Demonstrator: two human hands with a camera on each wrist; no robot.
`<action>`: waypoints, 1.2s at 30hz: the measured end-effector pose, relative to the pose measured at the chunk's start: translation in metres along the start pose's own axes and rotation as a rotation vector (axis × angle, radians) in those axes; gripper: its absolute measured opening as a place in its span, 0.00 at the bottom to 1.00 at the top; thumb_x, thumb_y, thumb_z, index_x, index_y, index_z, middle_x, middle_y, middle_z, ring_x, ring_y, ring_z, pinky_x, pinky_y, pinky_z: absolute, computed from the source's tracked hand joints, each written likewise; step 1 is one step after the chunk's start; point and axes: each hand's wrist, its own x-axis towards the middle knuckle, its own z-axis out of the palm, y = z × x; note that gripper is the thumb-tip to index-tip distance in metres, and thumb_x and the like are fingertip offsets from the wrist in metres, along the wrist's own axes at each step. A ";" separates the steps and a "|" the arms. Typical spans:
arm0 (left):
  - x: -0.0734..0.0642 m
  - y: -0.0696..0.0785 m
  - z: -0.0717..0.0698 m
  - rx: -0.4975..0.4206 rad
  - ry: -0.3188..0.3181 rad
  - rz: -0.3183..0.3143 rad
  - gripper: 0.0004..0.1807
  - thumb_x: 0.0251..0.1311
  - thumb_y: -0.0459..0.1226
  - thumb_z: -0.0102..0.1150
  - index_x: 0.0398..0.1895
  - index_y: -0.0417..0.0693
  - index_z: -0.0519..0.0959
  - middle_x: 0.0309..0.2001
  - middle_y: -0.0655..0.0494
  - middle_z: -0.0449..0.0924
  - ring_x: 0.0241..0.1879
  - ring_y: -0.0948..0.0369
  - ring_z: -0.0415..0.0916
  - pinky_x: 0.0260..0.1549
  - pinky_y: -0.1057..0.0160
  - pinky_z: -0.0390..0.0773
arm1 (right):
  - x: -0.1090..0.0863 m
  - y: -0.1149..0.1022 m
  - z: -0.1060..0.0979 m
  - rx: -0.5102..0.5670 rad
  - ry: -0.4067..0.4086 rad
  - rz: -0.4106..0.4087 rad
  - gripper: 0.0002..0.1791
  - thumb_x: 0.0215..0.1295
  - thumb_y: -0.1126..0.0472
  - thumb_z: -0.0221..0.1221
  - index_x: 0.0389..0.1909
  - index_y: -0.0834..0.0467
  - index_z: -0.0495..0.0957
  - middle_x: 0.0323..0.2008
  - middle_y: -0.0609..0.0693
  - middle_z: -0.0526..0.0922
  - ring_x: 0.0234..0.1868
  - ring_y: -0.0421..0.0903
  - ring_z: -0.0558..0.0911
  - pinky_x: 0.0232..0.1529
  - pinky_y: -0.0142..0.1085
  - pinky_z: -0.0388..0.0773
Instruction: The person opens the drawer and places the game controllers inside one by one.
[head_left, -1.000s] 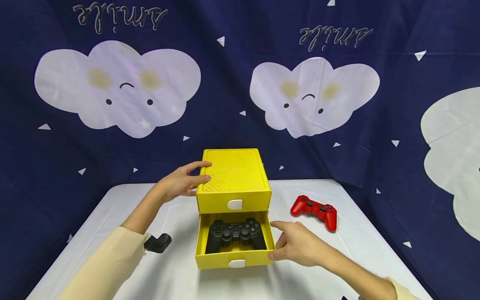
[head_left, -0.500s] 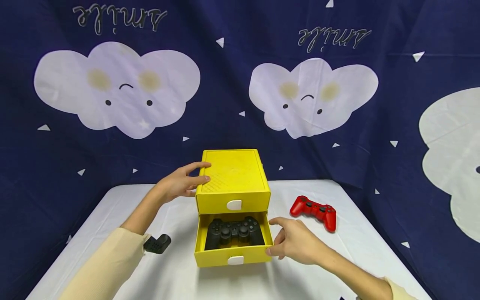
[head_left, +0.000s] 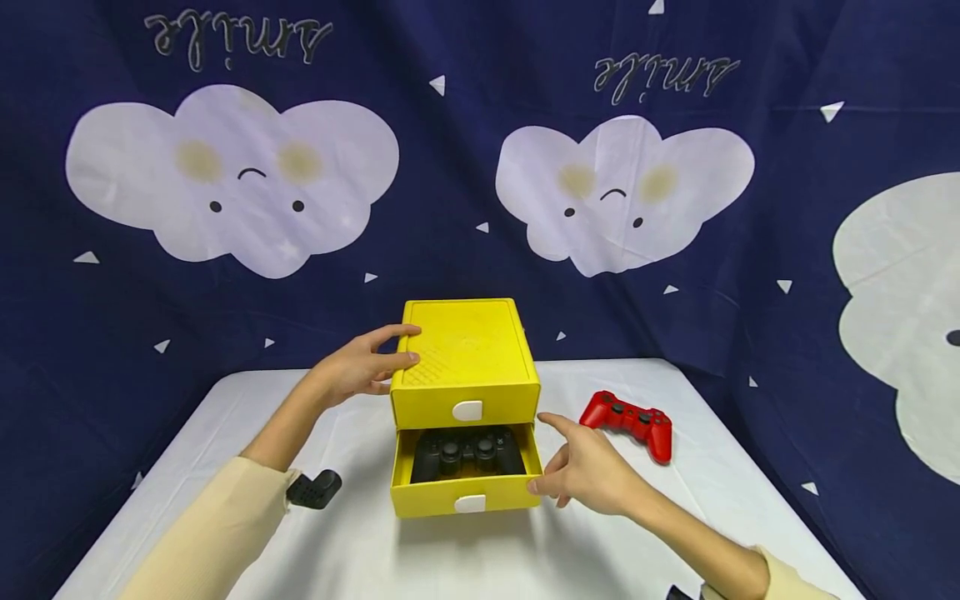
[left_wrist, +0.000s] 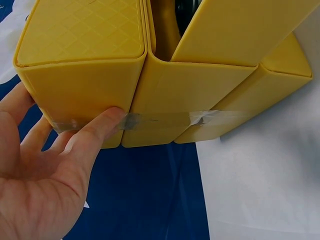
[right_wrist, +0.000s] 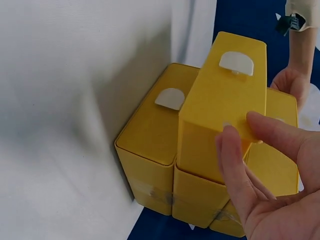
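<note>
A yellow drawer cabinet stands on the table, its levels taped together at the side. Below the top drawer, the middle drawer is partly pulled out. A black game controller lies inside, its rear part hidden under the level above. My left hand rests with spread fingers against the cabinet's left side and top edge; the left wrist view shows a fingertip on the side panel. With the thumb, my right hand presses the drawer's front right corner, the other fingers stretched along its side.
On the white table a red game controller lies right of the cabinet, behind my right hand. A dark blue cloth with clouds hangs behind the table. The closed bottom drawer shows in the right wrist view.
The middle drawer has slid inward toward the cabinet, covering more of the black controller. My right hand has moved back along with it; my left hand has stayed in place.
</note>
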 end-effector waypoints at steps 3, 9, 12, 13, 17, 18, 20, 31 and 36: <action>0.000 0.001 0.000 0.006 0.000 0.001 0.37 0.70 0.49 0.61 0.79 0.63 0.58 0.81 0.45 0.50 0.76 0.35 0.54 0.67 0.40 0.71 | 0.004 0.000 0.001 0.021 0.029 0.017 0.53 0.50 0.59 0.77 0.75 0.63 0.60 0.25 0.47 0.87 0.19 0.47 0.84 0.30 0.38 0.83; 0.000 0.004 0.001 0.022 -0.002 0.014 0.36 0.71 0.49 0.60 0.79 0.64 0.58 0.80 0.44 0.52 0.76 0.35 0.54 0.67 0.40 0.71 | 0.011 0.003 0.002 0.050 0.085 0.002 0.45 0.51 0.61 0.77 0.70 0.62 0.66 0.24 0.49 0.86 0.19 0.47 0.85 0.31 0.38 0.84; 0.001 0.004 0.000 0.026 -0.006 0.016 0.36 0.71 0.49 0.60 0.79 0.64 0.58 0.80 0.44 0.52 0.76 0.35 0.54 0.67 0.40 0.71 | 0.014 0.005 0.004 0.059 0.108 -0.006 0.42 0.51 0.62 0.76 0.67 0.62 0.69 0.24 0.49 0.86 0.19 0.47 0.85 0.28 0.38 0.84; 0.001 0.003 0.000 0.026 -0.005 0.014 0.36 0.71 0.49 0.60 0.79 0.64 0.58 0.80 0.44 0.52 0.76 0.34 0.54 0.67 0.40 0.71 | 0.015 0.005 0.004 0.061 0.113 -0.007 0.41 0.51 0.62 0.76 0.66 0.62 0.69 0.23 0.49 0.86 0.19 0.47 0.85 0.27 0.38 0.84; 0.001 0.002 0.000 0.022 -0.005 0.011 0.36 0.71 0.49 0.60 0.79 0.64 0.58 0.80 0.45 0.51 0.76 0.35 0.53 0.67 0.40 0.71 | 0.020 0.007 0.006 0.060 0.140 0.000 0.36 0.52 0.62 0.76 0.62 0.62 0.71 0.23 0.49 0.86 0.20 0.48 0.86 0.28 0.39 0.81; 0.000 0.002 0.000 0.021 -0.006 0.012 0.36 0.71 0.49 0.60 0.79 0.64 0.58 0.80 0.45 0.51 0.76 0.35 0.53 0.67 0.40 0.71 | 0.022 0.007 0.006 0.059 0.149 0.005 0.35 0.52 0.62 0.76 0.60 0.62 0.72 0.23 0.49 0.86 0.21 0.48 0.86 0.28 0.39 0.81; 0.000 0.002 0.000 0.020 -0.008 0.016 0.36 0.71 0.49 0.60 0.79 0.64 0.58 0.80 0.44 0.51 0.76 0.35 0.53 0.67 0.40 0.71 | 0.025 0.008 0.007 0.058 0.166 0.006 0.33 0.52 0.62 0.76 0.58 0.61 0.72 0.23 0.49 0.86 0.21 0.48 0.87 0.28 0.39 0.80; 0.000 0.002 -0.001 0.022 -0.011 0.024 0.36 0.71 0.49 0.60 0.79 0.64 0.58 0.80 0.44 0.52 0.76 0.35 0.53 0.67 0.41 0.71 | 0.032 0.012 0.009 -0.008 0.270 -0.046 0.29 0.46 0.62 0.79 0.48 0.58 0.75 0.31 0.49 0.83 0.33 0.43 0.84 0.36 0.36 0.83; 0.000 0.000 -0.002 0.010 -0.011 0.016 0.37 0.71 0.49 0.60 0.79 0.64 0.58 0.80 0.44 0.53 0.76 0.35 0.53 0.67 0.41 0.72 | 0.035 0.012 0.013 0.006 0.277 -0.039 0.29 0.45 0.60 0.80 0.45 0.56 0.75 0.37 0.51 0.84 0.40 0.46 0.85 0.45 0.39 0.85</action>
